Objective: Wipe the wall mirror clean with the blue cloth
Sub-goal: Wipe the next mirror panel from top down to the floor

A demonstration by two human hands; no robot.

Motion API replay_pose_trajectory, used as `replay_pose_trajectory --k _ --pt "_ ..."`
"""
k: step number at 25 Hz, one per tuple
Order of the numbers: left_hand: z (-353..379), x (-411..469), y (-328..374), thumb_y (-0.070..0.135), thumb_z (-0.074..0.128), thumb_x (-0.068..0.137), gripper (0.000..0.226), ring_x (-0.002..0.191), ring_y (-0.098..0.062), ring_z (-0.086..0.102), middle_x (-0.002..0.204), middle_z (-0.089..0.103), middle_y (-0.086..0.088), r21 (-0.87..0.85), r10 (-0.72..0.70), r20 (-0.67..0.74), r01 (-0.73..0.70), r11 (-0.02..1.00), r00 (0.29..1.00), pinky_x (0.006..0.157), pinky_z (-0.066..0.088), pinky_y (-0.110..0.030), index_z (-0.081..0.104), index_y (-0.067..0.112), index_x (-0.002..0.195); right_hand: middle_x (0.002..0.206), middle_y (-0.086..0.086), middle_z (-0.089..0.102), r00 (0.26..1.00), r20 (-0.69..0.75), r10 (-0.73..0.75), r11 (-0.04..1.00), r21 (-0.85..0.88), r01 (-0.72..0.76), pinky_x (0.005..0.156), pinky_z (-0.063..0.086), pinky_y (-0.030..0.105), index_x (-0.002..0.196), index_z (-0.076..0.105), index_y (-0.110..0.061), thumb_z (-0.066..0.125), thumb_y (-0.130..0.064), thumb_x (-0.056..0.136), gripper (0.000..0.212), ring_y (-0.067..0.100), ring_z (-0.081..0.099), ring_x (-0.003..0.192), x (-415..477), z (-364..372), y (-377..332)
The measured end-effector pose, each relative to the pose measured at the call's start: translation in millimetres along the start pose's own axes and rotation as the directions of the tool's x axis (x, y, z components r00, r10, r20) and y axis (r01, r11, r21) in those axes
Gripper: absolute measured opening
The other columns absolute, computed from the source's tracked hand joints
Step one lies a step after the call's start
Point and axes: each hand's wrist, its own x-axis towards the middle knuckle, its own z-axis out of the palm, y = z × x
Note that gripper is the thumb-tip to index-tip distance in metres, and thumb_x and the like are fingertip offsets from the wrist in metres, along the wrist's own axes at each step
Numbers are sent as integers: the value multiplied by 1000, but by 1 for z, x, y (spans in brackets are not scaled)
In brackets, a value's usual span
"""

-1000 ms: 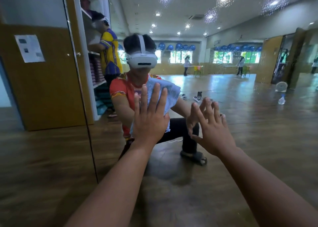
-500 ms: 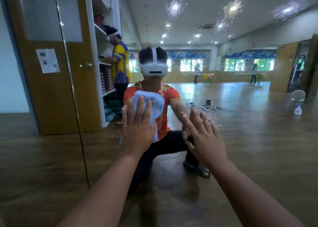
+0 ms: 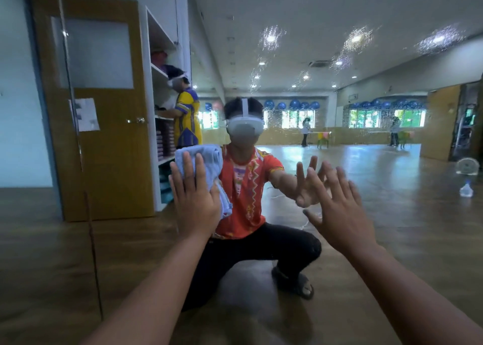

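Head view had our left hand (image 3: 194, 201) flat, fingers straight, pressing the bunched blue cloth (image 3: 201, 159) against the wall mirror (image 3: 392, 240). The cloth bulged out above the fingertips and down past the thumb. Our right hand (image 3: 339, 214) was spread wide with its fingertips meeting their own reflection. It seemed braced on the glass, though we could not tell whether the palm touched as well.

Set against the pictures from a second before, the cloth hand had travelled left and upward across the glass. It had covered the reflected chest then, and now sat beside the reflected shoulder, nearer the vertical seam (image 3: 90, 227) between panels. The right hand had kept its spread pose off to the right. We judged this a stroke in progress, working over the lower middle of the panel.

Farther out, white specks (image 3: 271, 37) clustered high on the glass around the reflected ceiling lights, well above the cloth, and looked like spray or grime not yet reached. Much of the wiping therefore seemed left to do. A spray bottle (image 3: 466, 189) and a small fan (image 3: 467, 165) showed in the reflection, on the floor at right.
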Motion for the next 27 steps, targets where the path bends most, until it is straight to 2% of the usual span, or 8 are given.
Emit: replay_pose_trajectory --k 2,4,5,7,10,15,21,27 --pt "-2 19 22 39 28 98 69 153 -39 -4 168 1 -9 -19 -40 -4 40 999 999 124 6 -55 14 14 160 171 8 9 999 -38 6 1000 -4 -6 119 26 57 162 -2 -37 49 -56 95 86 35 12 156 9 -8 24" --pt "-3 37 41 41 25 98 69 154 -39 -4 169 1 -8 -17 -75 -23 74 997 997 125 4 -52 14 15 161 171 9 7 998 -46 31 1000 0 -31 120 24 58 163 6 -33 35 -60 93 80 34 11 156 20 -15 49" --pt "-3 45 51 42 24 98 69 154 -39 -4 169 2 -8 -10 -88 -37 88 996 995 125 4 -52 15 15 161 171 7 2 998 -43 39 999 4 -39 120 22 57 163 7 -32 31 -61 94 79 34 8 157 24 -19 62" --pt "-2 58 68 40 27 100 67 154 -39 -4 169 3 -7 0 -116 -56 116 993 992 124 3 -52 15 16 161 170 -1 -15 998 -42 45 999 9 -44 123 14 56 161 -2 -40 27 -63 95 76 30 -3 157 31 -22 83" --pt "-1 73 90 35 37 104 65 154 -36 -6 169 0 -6 8 -150 -73 151 988 986 124 2 -52 11 19 161 167 -6 -26 996 -78 46 999 13 -45 124 6 55 157 -12 -50 28 -63 98 72 28 -12 157 41 -25 105" --pt "7 115 151 42 28 101 66 154 -35 -6 169 0 -4 66 -78 -116 86 994 990 125 3 -54 10 22 161 168 0 -27 997 -57 57 998 25 -55 124 -4 58 160 -1 -47 25 -68 98 71 27 -23 155 68 -20 127" --pt "20 128 175 41 30 101 65 155 -31 -2 169 3 -1 151 -62 -202 94 984 977 125 4 -52 11 25 161 170 6 -18 995 -98 2 998 61 4 123 -4 58 162 5 -43 26 -67 97 73 31 -18 156 74 0 135" --pt "19 122 182 41 31 101 64 155 -30 1 169 4 0 142 -115 -214 148 979 970 125 9 -53 13 26 161 171 11 -10 989 -148 -11 994 107 27 123 -7 60 161 6 -41 31 -62 97 72 36 -13 156 74 4 133"
